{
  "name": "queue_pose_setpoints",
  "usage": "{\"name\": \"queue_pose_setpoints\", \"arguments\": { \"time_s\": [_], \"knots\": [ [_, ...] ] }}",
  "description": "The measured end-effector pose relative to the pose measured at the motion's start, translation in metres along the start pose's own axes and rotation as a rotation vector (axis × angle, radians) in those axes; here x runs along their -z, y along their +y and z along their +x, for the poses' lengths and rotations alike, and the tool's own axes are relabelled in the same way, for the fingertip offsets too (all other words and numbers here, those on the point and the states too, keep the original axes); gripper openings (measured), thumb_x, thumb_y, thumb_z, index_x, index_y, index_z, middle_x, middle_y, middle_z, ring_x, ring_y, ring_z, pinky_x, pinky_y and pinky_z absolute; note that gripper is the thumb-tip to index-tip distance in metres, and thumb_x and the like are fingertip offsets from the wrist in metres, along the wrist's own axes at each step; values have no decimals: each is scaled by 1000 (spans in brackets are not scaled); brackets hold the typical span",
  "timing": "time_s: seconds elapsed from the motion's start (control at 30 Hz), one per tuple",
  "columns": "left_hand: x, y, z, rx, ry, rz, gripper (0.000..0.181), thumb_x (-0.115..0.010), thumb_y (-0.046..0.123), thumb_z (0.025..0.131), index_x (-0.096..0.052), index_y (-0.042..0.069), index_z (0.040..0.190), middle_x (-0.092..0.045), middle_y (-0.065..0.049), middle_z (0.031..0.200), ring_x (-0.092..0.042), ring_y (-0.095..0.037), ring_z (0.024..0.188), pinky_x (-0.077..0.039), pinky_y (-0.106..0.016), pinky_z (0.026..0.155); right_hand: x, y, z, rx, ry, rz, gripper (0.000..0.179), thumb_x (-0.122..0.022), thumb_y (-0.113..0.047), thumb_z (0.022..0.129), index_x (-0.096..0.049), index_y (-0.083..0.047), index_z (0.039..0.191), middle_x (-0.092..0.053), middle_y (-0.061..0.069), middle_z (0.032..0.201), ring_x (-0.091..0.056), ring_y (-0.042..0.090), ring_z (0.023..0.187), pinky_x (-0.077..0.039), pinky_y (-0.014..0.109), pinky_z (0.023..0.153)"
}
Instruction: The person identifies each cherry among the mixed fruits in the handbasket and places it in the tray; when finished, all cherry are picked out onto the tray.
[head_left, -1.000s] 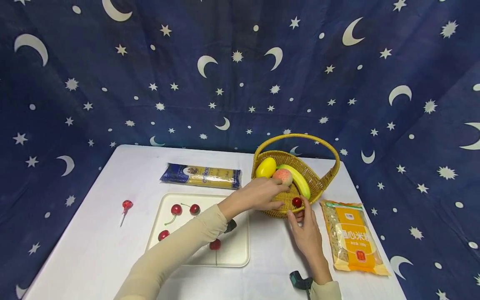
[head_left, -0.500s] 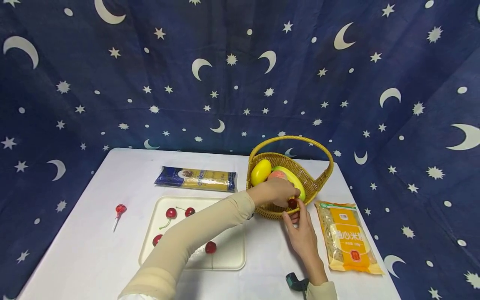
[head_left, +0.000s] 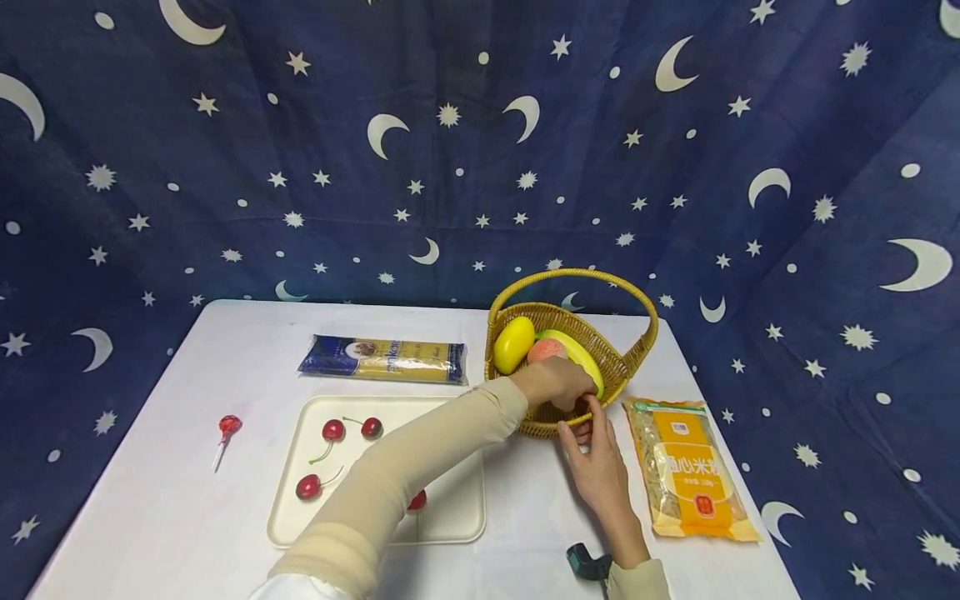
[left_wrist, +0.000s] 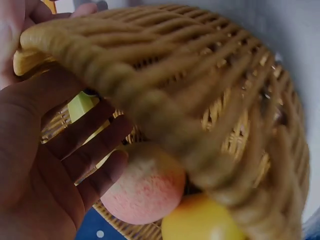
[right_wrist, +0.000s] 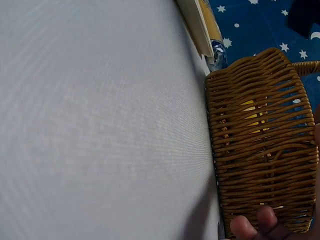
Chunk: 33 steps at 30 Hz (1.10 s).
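A wicker basket [head_left: 628, 360] with a tall handle holds a yellow lemon-shaped fruit [head_left: 514, 344], a peach [head_left: 546, 348] and a banana [head_left: 579, 350]. My left hand [head_left: 558, 385] reaches down inside, its fingers beside the peach [left_wrist: 145, 187]. A small dark round piece [left_wrist: 91, 92] shows near those fingers in the left wrist view; whether they pinch it I cannot tell. With my right hand [head_left: 600, 467] I grip the basket's near rim. Two of its fingertips [right_wrist: 267, 217] lie against the outer wicker wall in the right wrist view.
A cream tray [head_left: 468, 500] with several cherries [head_left: 333, 430] lies left of the basket, partly under my left sleeve. Behind it is a blue-and-gold packet [head_left: 386, 358]. A red lollipop [head_left: 229, 427] lies far left, an orange-and-clear bag [head_left: 690, 471] on the right.
My left hand has moved right and deeper into the basket, over the cherry near the rim, which is now hidden in the head view. The right hand stays at the rim. The head view has shifted slightly.
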<state>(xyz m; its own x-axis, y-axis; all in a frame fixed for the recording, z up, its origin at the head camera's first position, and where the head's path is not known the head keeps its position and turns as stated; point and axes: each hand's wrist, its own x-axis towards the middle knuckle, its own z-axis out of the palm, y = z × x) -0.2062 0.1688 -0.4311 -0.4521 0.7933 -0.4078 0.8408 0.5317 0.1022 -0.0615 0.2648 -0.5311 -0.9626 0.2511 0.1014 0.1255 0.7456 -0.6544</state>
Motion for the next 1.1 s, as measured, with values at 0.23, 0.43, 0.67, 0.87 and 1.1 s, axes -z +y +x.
{"name": "queue_pose_setpoints", "arguments": {
  "time_s": [0.23, 0.43, 0.67, 0.87, 1.1],
  "knots": [
    [-2, 5, 1, 9, 17, 63, 17, -67, 18, 103, -70, 27, 118, -73, 9, 119, -63, -7, 102, -55, -27, 92, 0, -4, 0, -18, -20, -21, 78, -61, -48, 106, -30, -11, 167, -57, 18, 137, -61, 32, 106, -46, 43, 80],
    [-7, 6, 0, 26, 26, 29, 14, -70, 18, 102, -73, 27, 112, -74, 9, 112, -62, -8, 97, -54, -26, 87, -1, -4, -2, -24, -24, -21, 77, -61, -48, 106, -30, -13, 167, -55, 18, 144, -62, 35, 110, -49, 52, 83],
    [-11, 1, -4, 59, 31, 42, 18, -71, 20, 101, -75, 28, 117, -75, 8, 117, -64, -8, 100, -55, -26, 89, -2, -3, -1, -8, -10, 7, 70, -64, -47, 105, -35, -22, 163, -58, 11, 117, -60, 27, 100, -42, 36, 76],
    [-10, -8, -6, 75, 50, 32, 18, -74, 21, 98, -74, 26, 115, -75, 8, 117, -62, -8, 96, -57, -31, 91, -1, -2, 0, 9, 0, 20, 66, -65, -47, 105, -38, -26, 162, -58, 8, 110, -59, 23, 96, -41, 32, 72],
    [-4, -16, -13, 62, 86, 100, 19, -77, 33, 96, -71, 25, 113, -75, 11, 110, -64, -8, 95, -58, -30, 92, 2, -2, 2, 13, -4, 17, 66, -63, -48, 105, -37, -26, 162, -58, 9, 110, -60, 22, 96, -42, 30, 71]
  ]
}}
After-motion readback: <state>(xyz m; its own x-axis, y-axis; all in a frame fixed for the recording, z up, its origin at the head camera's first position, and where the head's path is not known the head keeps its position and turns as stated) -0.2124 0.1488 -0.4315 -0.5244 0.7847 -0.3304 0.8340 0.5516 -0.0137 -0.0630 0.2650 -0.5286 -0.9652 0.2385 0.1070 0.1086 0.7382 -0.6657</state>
